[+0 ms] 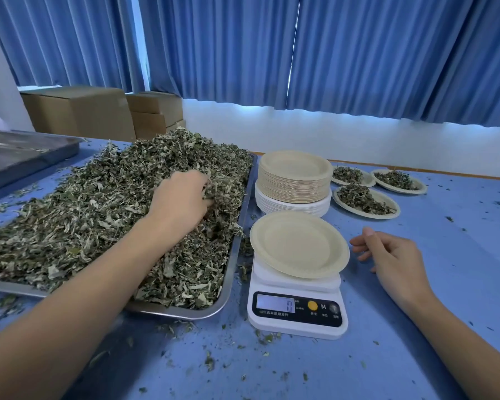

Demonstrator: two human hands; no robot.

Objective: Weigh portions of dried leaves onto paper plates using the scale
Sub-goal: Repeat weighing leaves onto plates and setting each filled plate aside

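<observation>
**A handful for the empty plate**

My left hand [182,194] is sunk into the heap of dried leaves [98,197], fingers curled down round a clump. The heap fills the steel tray [231,267] just left of the scale [296,307]. My right hand [393,255] hangs just right of the scale, loosely curled and holding nothing. The empty paper plate [298,243] sits on the scale's platform, and the display reads zero.

I judge these leaves feather-light, brittle and springy. Squeezed hard they would crumble, and a loose clump sheds bits, as the crumbs on the blue table [416,327] round the scale suggest. So I would scoop from beneath with cupped fingers and carry low across the short gap.

The plate looks thin and overhangs the platform, so a knock could shift it. I would let the leaves fall at its centre. Behind the scale stands the stack of spare plates [295,180], with filled plates [364,197] behind and to its right.
</observation>
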